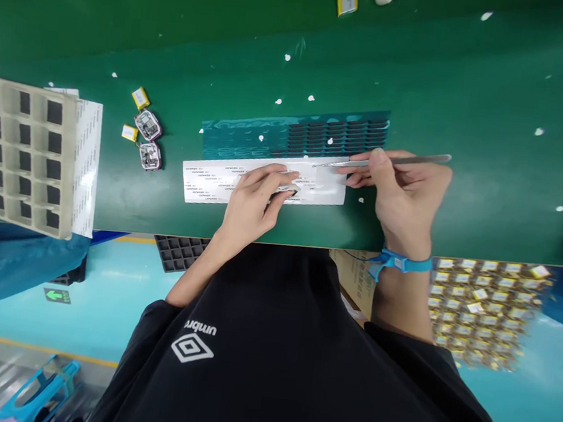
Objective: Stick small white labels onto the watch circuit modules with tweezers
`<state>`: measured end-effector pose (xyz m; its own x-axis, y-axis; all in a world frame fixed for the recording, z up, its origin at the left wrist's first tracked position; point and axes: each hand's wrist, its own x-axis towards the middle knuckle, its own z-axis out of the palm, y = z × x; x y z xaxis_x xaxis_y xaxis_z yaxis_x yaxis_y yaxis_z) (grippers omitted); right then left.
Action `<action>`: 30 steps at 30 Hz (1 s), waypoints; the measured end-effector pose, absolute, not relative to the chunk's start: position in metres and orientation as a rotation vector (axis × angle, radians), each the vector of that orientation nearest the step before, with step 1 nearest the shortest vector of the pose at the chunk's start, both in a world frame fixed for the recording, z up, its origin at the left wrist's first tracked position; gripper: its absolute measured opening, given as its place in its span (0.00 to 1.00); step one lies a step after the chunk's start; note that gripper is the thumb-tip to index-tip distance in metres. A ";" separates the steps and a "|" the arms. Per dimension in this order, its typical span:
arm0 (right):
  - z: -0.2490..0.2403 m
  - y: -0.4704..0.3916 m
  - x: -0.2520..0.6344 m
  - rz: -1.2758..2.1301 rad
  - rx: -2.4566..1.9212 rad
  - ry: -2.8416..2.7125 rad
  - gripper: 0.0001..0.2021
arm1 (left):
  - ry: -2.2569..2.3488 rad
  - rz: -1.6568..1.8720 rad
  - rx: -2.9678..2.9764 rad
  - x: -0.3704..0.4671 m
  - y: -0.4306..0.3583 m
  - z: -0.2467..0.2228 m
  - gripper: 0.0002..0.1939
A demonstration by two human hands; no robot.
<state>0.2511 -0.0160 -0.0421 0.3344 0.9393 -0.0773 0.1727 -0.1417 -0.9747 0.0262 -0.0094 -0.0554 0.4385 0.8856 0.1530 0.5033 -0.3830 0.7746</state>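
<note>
Working tweezers over a white printed sheet, which lies under the left hand and just left of the right hand. Right hand is pinched around the tweezers, tip at the sheet's surface. Left hand rests on the sheet, fingers narrow around a small dark-edged piece; cannot tell whether it's gripped or only touched.

Step in hand looks like fine tweezer work on the sheet; next move seems to call for the left hand steady and the tip low and light.

Just beyond both hands: a bluish strip with dark slots. Left of the left hand, well apart: two open cased boards, two yellow-edged packs, then farther left a beige compartment tray. Blue wrist strap below the right hand. All items mentioned except the strap are on or over the green worktop.
</note>
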 end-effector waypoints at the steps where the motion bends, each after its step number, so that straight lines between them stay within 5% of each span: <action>1: -0.042 -0.016 0.251 0.921 -1.579 -1.043 0.23 | 1.153 0.769 2.040 0.026 -0.009 -0.055 0.09; 11: -0.045 -0.021 0.262 1.066 -1.444 -1.082 0.16 | 1.167 0.771 2.029 0.027 -0.009 -0.054 0.09; 23: -0.046 -0.015 0.259 0.953 -1.354 -0.876 0.22 | 1.042 0.973 2.099 0.028 -0.013 -0.057 0.06; 30: -0.011 -0.018 0.219 0.900 -1.190 -0.863 0.20 | 1.060 0.998 1.411 0.022 -0.019 -0.018 0.10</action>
